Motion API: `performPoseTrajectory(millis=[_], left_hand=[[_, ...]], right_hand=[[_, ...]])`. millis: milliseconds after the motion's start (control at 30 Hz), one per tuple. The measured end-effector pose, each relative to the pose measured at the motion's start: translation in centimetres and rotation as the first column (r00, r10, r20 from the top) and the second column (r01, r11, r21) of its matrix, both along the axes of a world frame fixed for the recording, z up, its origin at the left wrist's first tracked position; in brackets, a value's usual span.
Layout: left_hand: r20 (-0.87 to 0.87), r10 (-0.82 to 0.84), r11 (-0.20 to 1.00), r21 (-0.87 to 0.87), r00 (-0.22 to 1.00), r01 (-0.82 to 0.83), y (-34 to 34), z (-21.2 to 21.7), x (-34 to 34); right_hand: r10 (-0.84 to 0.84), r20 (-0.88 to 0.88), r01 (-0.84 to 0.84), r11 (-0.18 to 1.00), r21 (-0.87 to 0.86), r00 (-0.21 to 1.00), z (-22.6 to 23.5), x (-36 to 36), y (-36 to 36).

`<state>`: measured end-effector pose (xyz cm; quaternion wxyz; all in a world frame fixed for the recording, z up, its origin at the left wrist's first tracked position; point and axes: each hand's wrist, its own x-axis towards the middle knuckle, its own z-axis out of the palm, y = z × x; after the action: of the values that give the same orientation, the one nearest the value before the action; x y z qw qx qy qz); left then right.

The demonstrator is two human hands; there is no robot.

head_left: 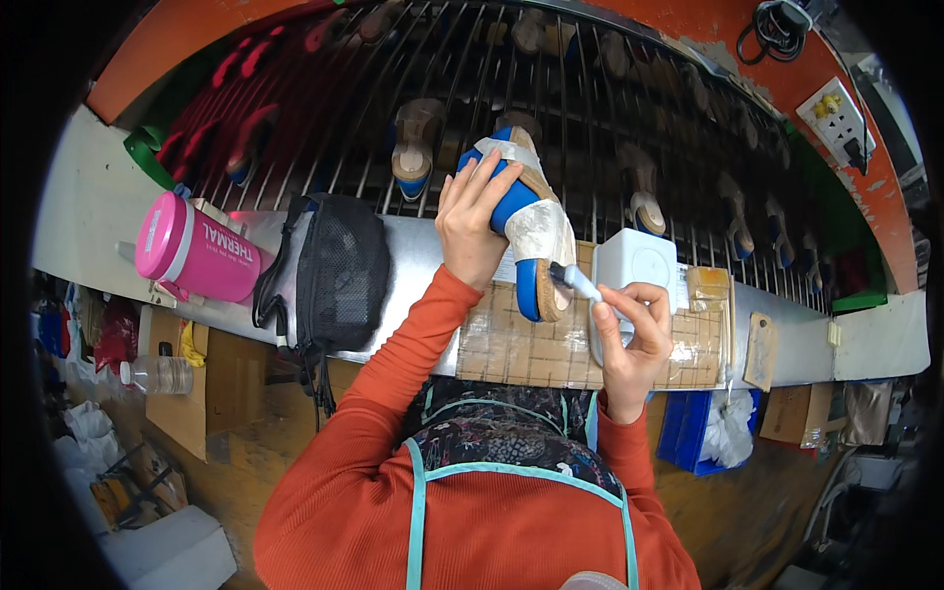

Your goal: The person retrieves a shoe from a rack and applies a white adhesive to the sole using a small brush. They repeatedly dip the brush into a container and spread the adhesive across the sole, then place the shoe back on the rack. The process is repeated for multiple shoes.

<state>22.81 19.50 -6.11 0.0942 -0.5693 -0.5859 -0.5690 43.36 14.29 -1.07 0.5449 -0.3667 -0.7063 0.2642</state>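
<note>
My left hand (474, 218) is closed around a sandal (543, 231) with pale straps and a cork-coloured sole, mounted on a blue shoe last (528, 289). The sandal is held tilted above the work ledge, its sole edge turned to the right. Between the thumb and fingers of my right hand (637, 339) is a small brush (582, 283) with a whitish handle. Its dark tip meets the sole edge near the lower end of the sandal. Just behind my right hand stands a white plastic container (635, 258), partly covered by the fingers.
Beyond the ledge runs a rack of metal bars (570, 128) carrying several more sandals. Taped cardboard (511, 349) covers the ledge before me. On the left are a black mesh bag (344, 270) and a pink thermal jug (202, 246). A blue crate (688, 433) sits below right.
</note>
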Motion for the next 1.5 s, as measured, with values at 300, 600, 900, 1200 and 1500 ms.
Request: performPoseTrajectory(millis=[300,600,900,1200,1500], left_hand=[[0.069,-0.087,0.974,-0.206,0.994,0.100,-1.2,1.2,0.2],[0.172,-0.282,0.837,-0.437,0.944,0.330,-3.0,2.2,-0.6],[0.437,-0.514,0.504,-0.542,0.738,0.672,-4.0,0.0,-1.5],[0.854,-0.456,0.045,-0.258,0.250,0.965,-5.6,-1.9,-0.5],[0.950,-0.306,-0.151,-0.114,0.063,0.982,-6.2,-1.2,0.0]], right_hand=[[0.067,0.014,-0.067,0.998,0.018,0.998,0.4,0.0,0.6],[0.169,0.122,-0.187,0.969,0.162,0.978,3.1,-0.2,3.4],[0.288,0.138,-0.306,0.942,0.135,0.948,3.1,-0.9,4.9],[0.317,0.197,-0.334,0.940,0.061,0.928,0.8,0.0,4.6],[0.323,0.213,-0.321,0.946,-0.046,0.922,-0.4,1.5,3.6]])
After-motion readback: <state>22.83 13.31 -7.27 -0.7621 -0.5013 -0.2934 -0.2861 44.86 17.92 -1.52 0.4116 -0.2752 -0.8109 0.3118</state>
